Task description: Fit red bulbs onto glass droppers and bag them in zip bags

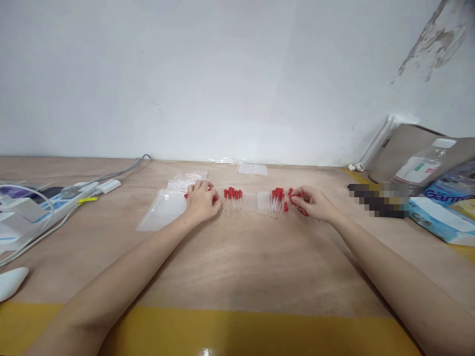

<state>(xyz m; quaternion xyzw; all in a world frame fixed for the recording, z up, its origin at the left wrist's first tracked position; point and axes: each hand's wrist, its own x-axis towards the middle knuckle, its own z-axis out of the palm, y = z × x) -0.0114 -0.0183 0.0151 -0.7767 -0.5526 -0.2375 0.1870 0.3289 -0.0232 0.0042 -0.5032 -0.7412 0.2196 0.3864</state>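
Several small glass droppers with red rubber caps (256, 200) lie in a row on the wooden table (237, 257), between my hands. At the row's left end my left hand (202, 201) has its fingers curled over some red-capped droppers. My right hand (311, 202) is at the right end, with its fingers pinched on red-capped droppers. A stack of small clear zip bags (166, 205) lies just left of my left hand.
One more clear bag (252, 168) lies by the wall. A power strip with cables (70, 195) and white items sit at the left. Cardboard (408, 148), a plastic bottle (423, 165) and blue tissue packs (441, 217) crowd the right. A yellow band (237, 331) runs along the near edge.
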